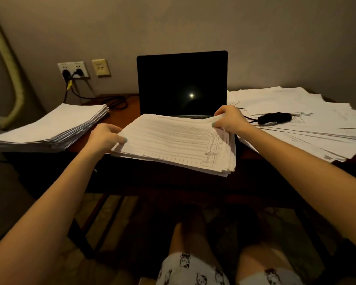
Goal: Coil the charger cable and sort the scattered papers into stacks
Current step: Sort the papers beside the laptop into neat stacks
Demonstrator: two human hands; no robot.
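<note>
A thick bundle of printed papers point(173, 140) lies in front of the laptop, at the desk's near edge. My left hand point(105, 136) grips its left edge, thumb on top. My right hand point(228, 119) grips its far right corner. A neat stack of papers point(49, 126) sits at the left of the desk. Loose sheets point(300, 116) are spread in a messy fan over the right side. On them lies a bunched black charger cable point(275, 118).
An open laptop point(182, 83) with a dark screen stands at the middle back of the wooden desk point(123, 109). Black cords point(115, 101) run from wall sockets point(73, 69) at back left. A padded pipe point(12, 75) runs down the left wall. My knees are under the desk.
</note>
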